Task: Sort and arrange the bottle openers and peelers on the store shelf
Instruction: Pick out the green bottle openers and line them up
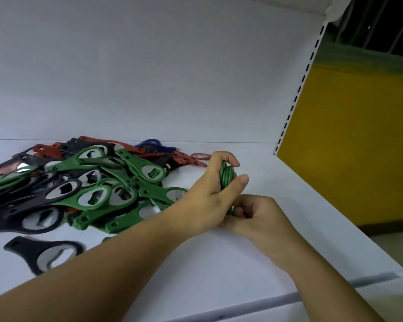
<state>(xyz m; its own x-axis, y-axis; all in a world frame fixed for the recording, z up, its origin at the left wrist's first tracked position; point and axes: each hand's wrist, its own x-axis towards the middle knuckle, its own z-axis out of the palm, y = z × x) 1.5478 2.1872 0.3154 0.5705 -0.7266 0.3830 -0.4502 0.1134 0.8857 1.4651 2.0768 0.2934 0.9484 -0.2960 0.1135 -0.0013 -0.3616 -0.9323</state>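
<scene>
Hands meet at the centre right of the frame. Our left hand [209, 182] wraps thumb and fingers round the rounded heads of a stack of green openers [227, 180]. Our right hand [258, 212] curls round the handle ends just below. Both are clamped on the stack.

We hold the stack on edge, handle ends down toward the shelf [219, 263]. This is most likely so that the edges can be squared and the pieces set down as one tidy group.

The mixed pile [79, 182] of green, black and red pieces lies at the centre left. We hold the stack to the right of it, apart, which we judge prevents sorted pieces from mixing back in.

One black opener [44, 252] lies alone at the lower left. We cannot tell which red pieces are peelers.
</scene>
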